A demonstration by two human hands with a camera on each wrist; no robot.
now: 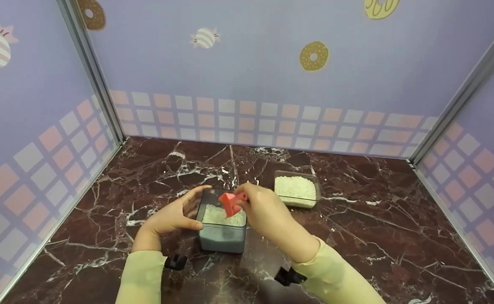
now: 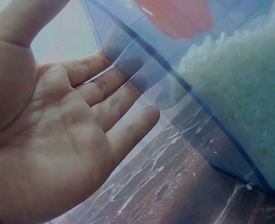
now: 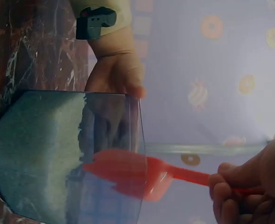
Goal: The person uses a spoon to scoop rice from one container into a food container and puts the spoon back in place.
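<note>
Both arms are in long pale yellow-green sleeves, bare left hand point(image 1: 173, 217) and right hand point(image 1: 266, 211), plus a small black camera mount point(image 1: 176, 262) strapped at each wrist

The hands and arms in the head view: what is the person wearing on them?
Both hands, left hand and right hand, are bare, with no gloves or rings showing. Pale yellow long sleeves reach the wrists. A small black device sits under each wrist.
</note>
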